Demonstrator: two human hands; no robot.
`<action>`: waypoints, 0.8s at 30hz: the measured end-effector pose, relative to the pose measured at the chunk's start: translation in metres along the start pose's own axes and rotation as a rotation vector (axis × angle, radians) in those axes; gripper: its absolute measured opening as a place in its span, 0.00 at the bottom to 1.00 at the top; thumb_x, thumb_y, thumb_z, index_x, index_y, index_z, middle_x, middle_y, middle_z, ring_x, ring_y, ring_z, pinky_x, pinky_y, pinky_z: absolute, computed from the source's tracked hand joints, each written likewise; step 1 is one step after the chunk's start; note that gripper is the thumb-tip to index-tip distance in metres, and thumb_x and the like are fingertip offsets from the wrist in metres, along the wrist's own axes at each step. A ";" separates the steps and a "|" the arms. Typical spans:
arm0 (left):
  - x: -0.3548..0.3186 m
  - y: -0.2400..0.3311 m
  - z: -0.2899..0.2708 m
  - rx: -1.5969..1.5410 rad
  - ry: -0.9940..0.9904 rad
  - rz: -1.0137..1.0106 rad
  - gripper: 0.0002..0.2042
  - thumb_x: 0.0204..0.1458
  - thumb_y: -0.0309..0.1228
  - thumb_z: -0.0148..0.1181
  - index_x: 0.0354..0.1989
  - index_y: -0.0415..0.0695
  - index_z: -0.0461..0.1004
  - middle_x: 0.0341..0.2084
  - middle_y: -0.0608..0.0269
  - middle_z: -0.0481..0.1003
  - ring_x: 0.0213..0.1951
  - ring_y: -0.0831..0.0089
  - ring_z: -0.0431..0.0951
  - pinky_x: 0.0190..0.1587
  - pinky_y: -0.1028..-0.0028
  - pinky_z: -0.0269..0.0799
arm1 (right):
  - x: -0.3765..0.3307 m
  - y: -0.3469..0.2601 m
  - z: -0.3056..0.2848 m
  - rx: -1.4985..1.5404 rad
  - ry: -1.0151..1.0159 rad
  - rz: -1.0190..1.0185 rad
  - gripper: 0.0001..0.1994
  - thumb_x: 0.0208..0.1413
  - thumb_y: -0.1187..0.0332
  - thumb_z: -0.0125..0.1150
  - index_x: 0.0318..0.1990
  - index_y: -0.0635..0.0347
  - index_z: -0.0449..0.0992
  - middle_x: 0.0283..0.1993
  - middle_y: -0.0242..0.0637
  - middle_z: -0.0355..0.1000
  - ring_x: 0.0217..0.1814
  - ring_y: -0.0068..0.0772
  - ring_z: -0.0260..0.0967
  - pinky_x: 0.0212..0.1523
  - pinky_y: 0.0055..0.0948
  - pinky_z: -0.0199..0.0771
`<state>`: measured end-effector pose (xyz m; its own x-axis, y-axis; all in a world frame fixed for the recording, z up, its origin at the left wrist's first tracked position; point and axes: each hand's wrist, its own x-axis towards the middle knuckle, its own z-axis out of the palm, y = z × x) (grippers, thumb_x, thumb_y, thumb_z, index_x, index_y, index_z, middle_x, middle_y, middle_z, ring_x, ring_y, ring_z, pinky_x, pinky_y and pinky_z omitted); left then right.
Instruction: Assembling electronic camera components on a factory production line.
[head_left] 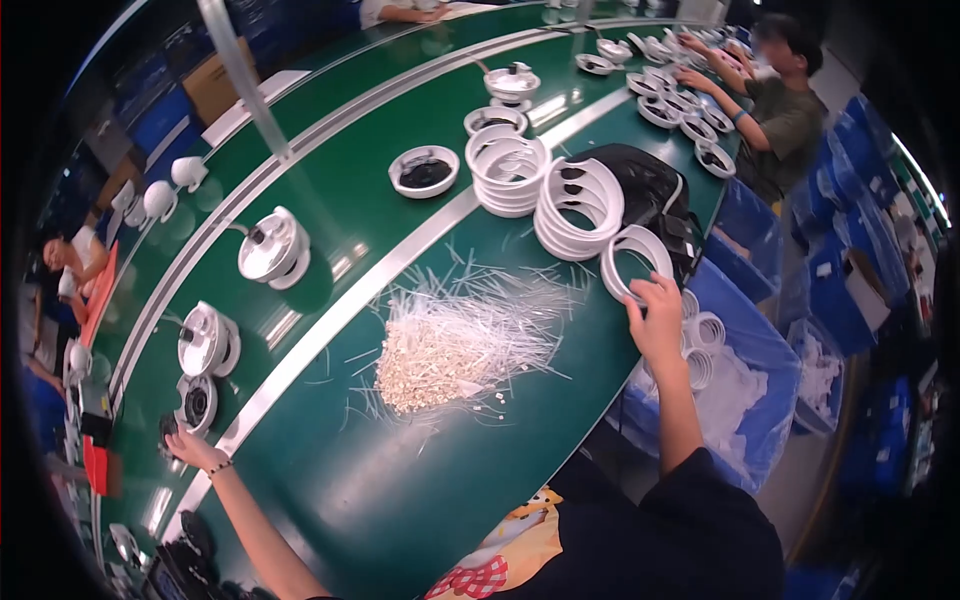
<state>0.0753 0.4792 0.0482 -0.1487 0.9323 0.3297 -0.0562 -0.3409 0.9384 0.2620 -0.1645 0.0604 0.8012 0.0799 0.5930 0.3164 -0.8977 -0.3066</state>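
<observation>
At the far left, my left hand (197, 449) reaches over the green conveyor, its fingers closed on a small dark part (168, 430). Right beside those fingers sits a white round housing with a black inside (200, 401). My right hand (657, 318) grips the lower rim of a white ring (655, 247) at the table's right edge, thumb and fingers on either side. Next to that ring stand a stack of white rings (568, 238) and a second stack of white rings (505, 200). The exact kind of the dark part is too small to tell.
A pile of thin clear strips and small cream pieces (430, 365) lies mid-table. A black bag (640, 185) sits behind the rings. White lamp-like units (272, 250) stand along the conveyor. A blue-lined bin (750, 370) is at right; a co-worker (785, 110) handles housings at far right.
</observation>
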 end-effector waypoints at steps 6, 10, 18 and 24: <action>-0.036 0.029 -0.045 -0.111 -0.221 0.059 0.19 0.51 0.26 0.45 0.53 0.44 0.55 0.52 0.62 0.59 0.55 0.71 0.57 0.51 0.71 0.54 | 0.007 0.008 0.009 0.067 0.121 -0.034 0.02 0.40 0.73 0.58 0.24 0.60 0.73 0.29 0.38 0.71 0.40 0.39 0.66 0.45 0.34 0.62; -0.039 0.043 -0.046 -0.194 -0.137 0.059 0.20 0.49 0.17 0.43 0.53 0.39 0.55 0.51 0.58 0.60 0.54 0.69 0.59 0.56 0.72 0.51 | 0.004 0.029 0.017 0.030 -0.013 -0.005 0.04 0.42 0.71 0.59 0.27 0.61 0.73 0.31 0.40 0.70 0.41 0.41 0.66 0.44 0.34 0.62; 0.005 0.023 -0.077 0.059 -0.040 0.221 0.19 0.44 0.18 0.46 0.48 0.39 0.59 0.47 0.57 0.65 0.51 0.69 0.63 0.51 0.73 0.56 | 0.010 -0.011 0.002 0.235 0.307 0.054 0.04 0.46 0.77 0.54 0.31 0.67 0.71 0.29 0.41 0.69 0.33 0.40 0.66 0.37 0.30 0.65; 0.050 0.003 -0.037 0.469 -0.049 0.303 0.21 0.35 0.25 0.53 0.43 0.36 0.64 0.41 0.48 0.67 0.45 0.56 0.66 0.50 0.67 0.60 | -0.014 -0.164 -0.045 0.675 0.082 -0.643 0.03 0.40 0.76 0.59 0.24 0.61 0.71 0.25 0.41 0.70 0.25 0.39 0.69 0.26 0.29 0.69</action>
<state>0.0313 0.5208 0.0636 -0.0432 0.8093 0.5858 0.4285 -0.5146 0.7427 0.1764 -0.0379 0.1360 0.3395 0.4198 0.8418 0.9351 -0.2476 -0.2536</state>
